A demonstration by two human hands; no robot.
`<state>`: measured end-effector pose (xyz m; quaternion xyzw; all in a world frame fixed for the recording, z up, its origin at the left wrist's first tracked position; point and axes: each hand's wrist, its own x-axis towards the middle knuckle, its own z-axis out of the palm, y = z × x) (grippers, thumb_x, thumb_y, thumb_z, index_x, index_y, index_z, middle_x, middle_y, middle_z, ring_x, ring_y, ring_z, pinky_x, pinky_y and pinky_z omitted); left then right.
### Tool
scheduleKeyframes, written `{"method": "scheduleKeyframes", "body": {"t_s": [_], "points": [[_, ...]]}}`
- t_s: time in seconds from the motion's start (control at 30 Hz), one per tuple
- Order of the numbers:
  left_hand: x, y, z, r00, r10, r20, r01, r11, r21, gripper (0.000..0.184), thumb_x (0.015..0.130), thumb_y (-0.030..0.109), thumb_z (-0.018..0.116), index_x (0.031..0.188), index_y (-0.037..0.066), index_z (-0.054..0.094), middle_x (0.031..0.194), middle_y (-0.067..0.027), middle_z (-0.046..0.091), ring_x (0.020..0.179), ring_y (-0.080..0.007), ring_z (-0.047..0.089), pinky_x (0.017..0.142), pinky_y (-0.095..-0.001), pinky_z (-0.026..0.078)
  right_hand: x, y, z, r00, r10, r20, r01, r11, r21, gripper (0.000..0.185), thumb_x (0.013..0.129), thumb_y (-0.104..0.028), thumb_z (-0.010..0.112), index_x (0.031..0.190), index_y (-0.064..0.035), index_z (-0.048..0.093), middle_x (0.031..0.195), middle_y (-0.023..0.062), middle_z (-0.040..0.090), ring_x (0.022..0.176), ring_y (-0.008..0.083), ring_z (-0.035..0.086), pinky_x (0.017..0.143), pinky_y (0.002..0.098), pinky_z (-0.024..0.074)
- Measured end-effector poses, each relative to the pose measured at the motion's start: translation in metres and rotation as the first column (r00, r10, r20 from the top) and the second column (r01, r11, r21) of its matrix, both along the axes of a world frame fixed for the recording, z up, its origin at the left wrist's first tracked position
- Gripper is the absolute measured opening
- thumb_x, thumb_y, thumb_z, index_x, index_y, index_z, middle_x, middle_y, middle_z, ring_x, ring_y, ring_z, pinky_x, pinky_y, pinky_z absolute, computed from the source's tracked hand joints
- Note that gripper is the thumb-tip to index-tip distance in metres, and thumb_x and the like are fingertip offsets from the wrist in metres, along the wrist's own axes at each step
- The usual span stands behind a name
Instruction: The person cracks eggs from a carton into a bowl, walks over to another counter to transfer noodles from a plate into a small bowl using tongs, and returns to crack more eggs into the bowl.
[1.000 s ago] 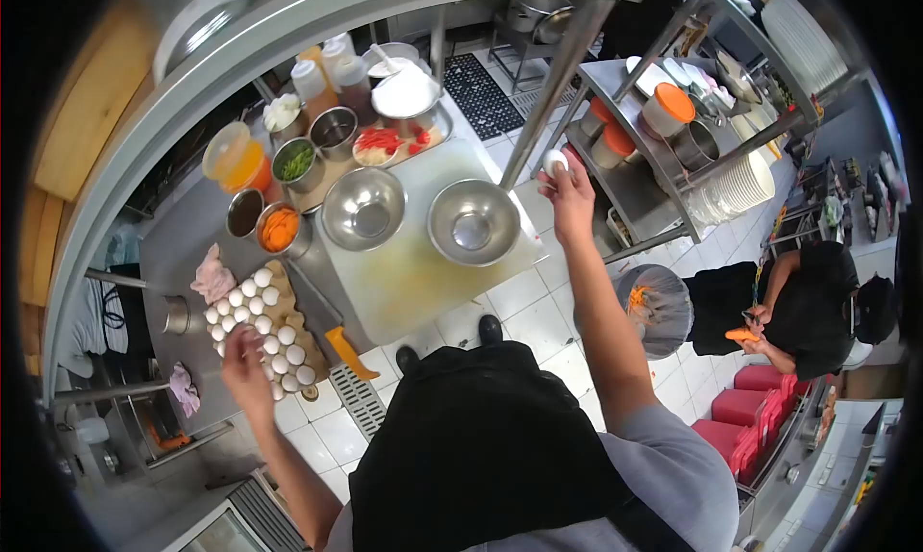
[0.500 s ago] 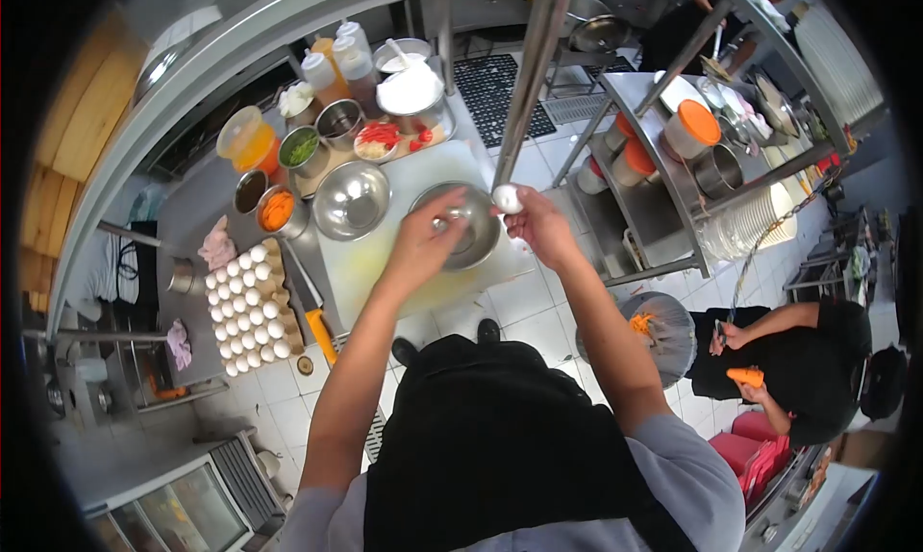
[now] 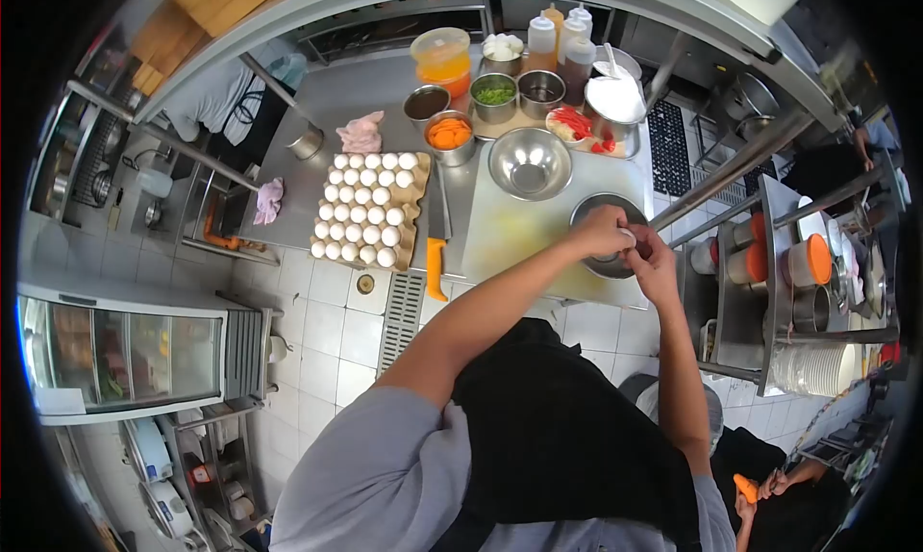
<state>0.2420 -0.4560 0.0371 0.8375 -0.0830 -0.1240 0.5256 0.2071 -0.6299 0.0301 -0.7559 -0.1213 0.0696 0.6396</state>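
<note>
Above a metal bowl (image 3: 604, 206) on the right part of the cutting board, my two hands meet around a white egg (image 3: 627, 236). My left hand (image 3: 602, 233) is closed with its fingertips on the egg. My right hand (image 3: 655, 267) grips it from the other side, thumb close to the left fingers. Only a small part of the shell shows between them. To the left stands a second metal bowl (image 3: 530, 165), shiny inside. Further left, a cardboard tray (image 3: 411, 211) carries many white eggs (image 3: 354, 233).
An orange-handled knife (image 3: 436, 263) lies between the egg tray and the cutting board (image 3: 500, 239). Behind are containers of carrots (image 3: 449, 134) and chopped greens (image 3: 494, 92), plus squeeze bottles (image 3: 541, 40). At lower right, a co-worker's hands (image 3: 769, 485) hold a carrot.
My left hand, earlier apart over the bowl, has come together with my right at the egg. The right hand has lowered over the bowl. The view has swung left.
</note>
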Motion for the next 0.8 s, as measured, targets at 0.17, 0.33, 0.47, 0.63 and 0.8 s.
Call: {"method": "scheduleKeyframes", "body": {"t_s": [0.17, 0.33, 0.47, 0.63, 0.8], "points": [[0.006, -0.008, -0.003, 0.999, 0.045, -0.028, -0.043, 0.997, 0.064, 0.03, 0.066, 0.019, 0.069, 0.089, -0.002, 0.066, 0.095, -0.025, 0.068, 0.093, -0.0383, 0.067, 0.082, -0.0434, 0.053, 0.0, 0.015, 0.011, 0.983, -0.059, 0.175, 0.128, 0.9, -0.416, 0.039, 0.08, -0.01, 0.068, 0.116, -0.0012, 0.06, 0.084, 0.013, 0.068, 0.066, 0.0171, 0.063, 0.062, 0.0294, 0.0499], [0.013, -0.015, -0.027, 0.998, 0.065, -0.014, -0.063, 0.992, 0.111, 0.033, 0.068, 0.021, 0.069, 0.095, 0.002, 0.064, 0.1, -0.0237, 0.068, 0.098, -0.0385, 0.065, 0.084, -0.045, 0.05, 0.0, 0.032, -0.003, 0.941, -0.066, 0.333, 0.243, 0.815, -0.525, 0.041, 0.075, -0.011, 0.068, 0.114, -0.0032, 0.059, 0.093, 0.0221, 0.069, 0.085, 0.0406, 0.067, 0.074, 0.0444, 0.0534], [0.016, -0.01, -0.032, 0.999, 0.031, -0.031, -0.027, 0.992, 0.126, 0.027, 0.071, 0.018, 0.065, 0.094, 0.003, 0.062, 0.096, -0.0243, 0.067, 0.096, -0.0397, 0.065, 0.082, -0.0461, 0.05, 0.003, 0.038, -0.012, 0.939, -0.128, 0.318, 0.289, 0.796, -0.533, 0.04, 0.073, -0.012, 0.071, 0.111, -0.0026, 0.059, 0.105, 0.0235, 0.066, 0.102, 0.0416, 0.062, 0.087, 0.0459, 0.0505], [0.01, -0.004, -0.014, 0.998, 0.049, -0.037, -0.046, 0.995, 0.085, 0.023, 0.074, 0.018, 0.063, 0.09, 0.002, 0.057, 0.093, -0.0247, 0.067, 0.094, -0.0428, 0.064, 0.082, -0.0465, 0.049, 0.0, 0.048, -0.009, 0.929, -0.187, 0.321, 0.344, 0.758, -0.555, 0.04, 0.073, -0.01, 0.071, 0.11, -0.0058, 0.058, 0.1, 0.0205, 0.066, 0.097, 0.0407, 0.062, 0.081, 0.0474, 0.0519], [0.013, 0.024, -0.019, 0.939, -0.156, 0.306, 0.128, 0.986, 0.111, 0.027, 0.078, 0.005, 0.059, 0.105, 0.001, 0.06, 0.102, -0.0213, 0.064, 0.093, -0.0397, 0.063, 0.083, -0.0433, 0.049, -0.002, 0.032, -0.001, 0.868, 0.006, 0.497, 0.311, 0.775, -0.551, 0.045, 0.07, 0.004, 0.061, 0.114, -0.0059, 0.055, 0.116, 0.0161, 0.057, 0.108, 0.0373, 0.057, 0.086, 0.0439, 0.0533]]}}
